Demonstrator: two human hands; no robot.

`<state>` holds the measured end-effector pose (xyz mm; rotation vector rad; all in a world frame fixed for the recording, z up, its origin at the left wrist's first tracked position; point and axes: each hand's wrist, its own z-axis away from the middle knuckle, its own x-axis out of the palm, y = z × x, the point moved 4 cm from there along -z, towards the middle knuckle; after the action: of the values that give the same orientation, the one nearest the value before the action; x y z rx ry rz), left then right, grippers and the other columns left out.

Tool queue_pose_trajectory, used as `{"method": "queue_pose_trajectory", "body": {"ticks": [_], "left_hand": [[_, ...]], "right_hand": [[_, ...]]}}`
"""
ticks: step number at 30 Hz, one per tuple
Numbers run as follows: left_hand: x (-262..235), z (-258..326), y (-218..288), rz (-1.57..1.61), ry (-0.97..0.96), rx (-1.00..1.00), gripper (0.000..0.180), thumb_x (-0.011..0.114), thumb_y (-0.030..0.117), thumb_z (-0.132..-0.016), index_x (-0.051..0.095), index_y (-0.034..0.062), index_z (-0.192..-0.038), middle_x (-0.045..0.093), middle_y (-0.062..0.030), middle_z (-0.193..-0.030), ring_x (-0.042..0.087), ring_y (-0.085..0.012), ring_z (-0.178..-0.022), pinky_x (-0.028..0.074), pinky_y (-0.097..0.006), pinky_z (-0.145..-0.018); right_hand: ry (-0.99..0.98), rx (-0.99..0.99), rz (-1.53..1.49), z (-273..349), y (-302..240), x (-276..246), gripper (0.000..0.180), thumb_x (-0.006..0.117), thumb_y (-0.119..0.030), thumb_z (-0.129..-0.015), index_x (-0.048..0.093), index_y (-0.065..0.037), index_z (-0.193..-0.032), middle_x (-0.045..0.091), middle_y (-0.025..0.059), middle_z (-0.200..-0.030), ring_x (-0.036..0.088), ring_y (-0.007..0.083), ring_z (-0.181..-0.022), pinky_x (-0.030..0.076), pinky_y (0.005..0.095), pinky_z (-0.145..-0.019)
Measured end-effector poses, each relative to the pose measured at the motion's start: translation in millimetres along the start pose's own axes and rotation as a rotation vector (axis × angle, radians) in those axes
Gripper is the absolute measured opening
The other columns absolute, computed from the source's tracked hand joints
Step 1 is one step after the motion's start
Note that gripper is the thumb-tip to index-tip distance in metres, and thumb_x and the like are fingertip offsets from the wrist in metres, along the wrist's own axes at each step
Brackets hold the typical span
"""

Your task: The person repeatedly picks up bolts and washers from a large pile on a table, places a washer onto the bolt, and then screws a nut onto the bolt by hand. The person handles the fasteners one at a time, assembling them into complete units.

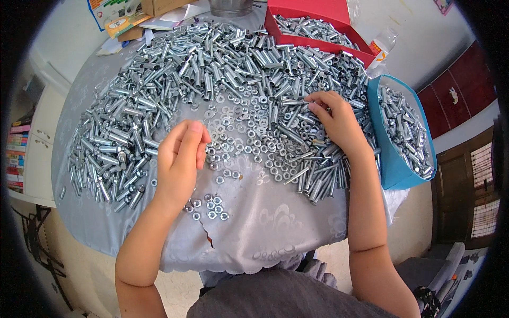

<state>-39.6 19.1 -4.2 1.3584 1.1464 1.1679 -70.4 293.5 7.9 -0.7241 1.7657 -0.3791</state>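
Many silvery sleeved bolts are heaped toward nine o'clock on the grey-clothed worktop, twelve being taken as the edge farthest from the person. Just to the right of that heap, the left hand is held with its fingers curled inward; whether something is grasped in them cannot be told, since their inner side is hidden. A small cluster of loose nuts is found near this hand, at about four to five o'clock from it, and flat washers are spread toward one to two o'clock. Hollow sleeves are massed along the far edge, around twelve. Nearer to the right hand than to the left, a slender bolt is seen among the parts, set at nine o'clock from the right fingertips, with its long axis laid roughly along the nine-to-three line, so that one end is pointed at those fingers. By the right hand the heap is met with thumb and forefinger drawn close together at that end; whether the bolt is pinched or merely touched cannot be told. Beyond, a red box is placed at about one o'clock, and a blue box filled with bolts at three.
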Motion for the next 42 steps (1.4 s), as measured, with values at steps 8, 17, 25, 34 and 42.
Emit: {"method": "queue_pose_trajectory", "body": {"ticks": [8, 17, 25, 34, 42], "left_hand": [[3.6, 3.0, 3.7, -0.005, -0.014, 0.012, 0.027, 0.044, 0.024, -0.091, 0.051, 0.0048, -0.073, 0.04, 0.0044, -0.056, 0.034, -0.0014, -0.049, 0.026, -0.017, -0.045], [4.5, 4.1, 2.3, -0.025, -0.039, 0.018, 0.027, 0.044, 0.024, -0.091, 0.051, 0.0049, -0.073, 0.04, 0.0048, -0.055, 0.033, -0.001, -0.049, 0.025, -0.017, -0.044], [5.1, 7.2, 5.4, -0.024, -0.029, 0.054, 0.026, 0.046, 0.023, -0.09, 0.051, 0.0046, -0.073, 0.041, 0.0051, -0.057, 0.034, -0.0006, -0.049, 0.026, -0.017, -0.045], [5.2, 11.2, 5.7, -0.048, -0.08, 0.042, 0.019, 0.048, 0.02, -0.089, 0.053, 0.0041, -0.079, 0.044, 0.0049, -0.062, 0.035, 0.0, -0.053, 0.027, -0.016, -0.047], [21.1, 20.4, 16.9, -0.08, -0.211, 0.125, 0.037, 0.058, 0.01, -0.083, 0.048, 0.0015, -0.118, 0.057, -0.0068, -0.097, 0.055, -0.006, -0.073, 0.043, -0.017, -0.063]], "right_hand": [[-0.014, -0.087, 0.02, -2.0, -4.1, 0.4, 0.02, 0.059, -0.011, -0.079, 0.063, -0.005, -0.097, 0.057, 0.0137, -0.082, 0.055, 0.0258, -0.074, 0.043, 0.0317, -0.068], [-0.027, -0.009, -0.002, -0.2, -7.2, 0.2, 0.019, 0.062, -0.01, -0.076, 0.062, -0.001, -0.092, 0.057, 0.013, -0.082, 0.056, 0.0257, -0.072, 0.044, 0.0309, -0.067], [-0.006, -0.065, 0.004, 0.0, -4.1, -3.2, 0.019, 0.063, -0.011, -0.074, 0.064, -0.001, -0.09, 0.061, 0.0129, -0.082, 0.058, 0.0237, -0.072, 0.045, 0.0299, -0.066], [0.148, -0.05, -0.023, 1.6, -6.6, -15.1, 0.014, 0.061, -0.009, -0.077, 0.064, 0.0, -0.087, 0.062, 0.0101, -0.078, 0.058, 0.0171, -0.069, 0.044, 0.0256, -0.064], [-0.089, 0.191, -0.793, 26.6, -63.0, 20.9, 0.017, 0.06, -0.009, -0.082, 0.062, 0.003, -0.093, 0.061, 0.004, -0.081, 0.055, 0.0075, -0.066, 0.048, 0.0208, -0.058]]}}
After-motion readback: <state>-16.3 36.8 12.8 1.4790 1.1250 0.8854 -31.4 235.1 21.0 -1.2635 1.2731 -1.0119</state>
